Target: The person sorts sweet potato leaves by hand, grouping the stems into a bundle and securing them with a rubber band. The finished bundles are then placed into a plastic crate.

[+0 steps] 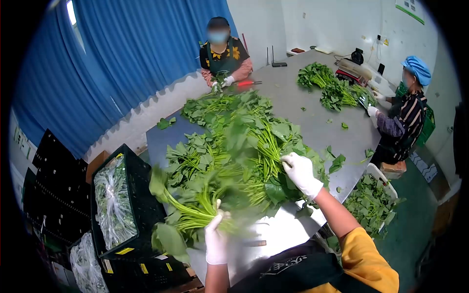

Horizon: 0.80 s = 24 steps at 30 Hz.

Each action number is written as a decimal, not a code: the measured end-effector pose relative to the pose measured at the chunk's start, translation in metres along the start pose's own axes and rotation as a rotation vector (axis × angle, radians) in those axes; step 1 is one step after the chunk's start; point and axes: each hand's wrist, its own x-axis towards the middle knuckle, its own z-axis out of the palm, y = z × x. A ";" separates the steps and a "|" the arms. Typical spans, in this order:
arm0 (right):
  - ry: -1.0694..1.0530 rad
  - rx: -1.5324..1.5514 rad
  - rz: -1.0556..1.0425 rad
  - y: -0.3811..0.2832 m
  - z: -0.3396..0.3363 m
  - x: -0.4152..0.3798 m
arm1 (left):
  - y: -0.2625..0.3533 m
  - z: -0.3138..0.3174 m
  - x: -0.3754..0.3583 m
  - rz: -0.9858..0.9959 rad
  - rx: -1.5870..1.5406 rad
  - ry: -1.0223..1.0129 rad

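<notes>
A steel worktop (312, 122) fills the frame's centre, heaped with leafy greens (234, 141). Lower centre, the left hand (216, 239) has its grip clenched around 1 bunch (190, 210); the right hand (300, 172) pinches stems mid-pile.

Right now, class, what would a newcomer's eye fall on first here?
First, the big heap of leafy greens covering the near half of the steel table. Next, the gloved left hand gripping a bunch of greens at the table's near edge, while the right hand reaches into the heap.
</notes>
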 end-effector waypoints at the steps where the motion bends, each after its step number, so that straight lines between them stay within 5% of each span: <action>1: -0.008 -0.024 -0.005 0.001 0.012 0.005 | 0.003 0.002 -0.003 -0.094 0.005 0.044; 6: -0.187 -0.293 -0.105 -0.004 0.025 0.028 | 0.009 0.026 -0.021 -0.232 0.097 0.141; 10: -0.072 -0.370 -0.168 0.006 0.021 0.047 | 0.007 0.004 -0.012 -0.116 0.144 0.094; 12: 0.134 -0.104 -0.180 0.010 0.013 0.052 | 0.008 0.000 -0.010 -0.104 0.167 0.106; 14: -0.268 1.065 0.468 -0.013 -0.035 0.056 | 0.006 -0.003 -0.009 -0.082 0.141 0.089; 17: -0.341 1.767 0.665 -0.002 -0.033 0.043 | 0.001 -0.010 -0.004 -0.093 0.146 0.059; 22: -0.792 1.661 0.524 -0.016 -0.004 -0.004 | -0.002 -0.003 -0.003 -0.094 0.176 0.087; 24: -0.566 1.887 0.596 -0.012 -0.008 -0.007 | -0.007 -0.007 0.000 -0.055 0.170 0.107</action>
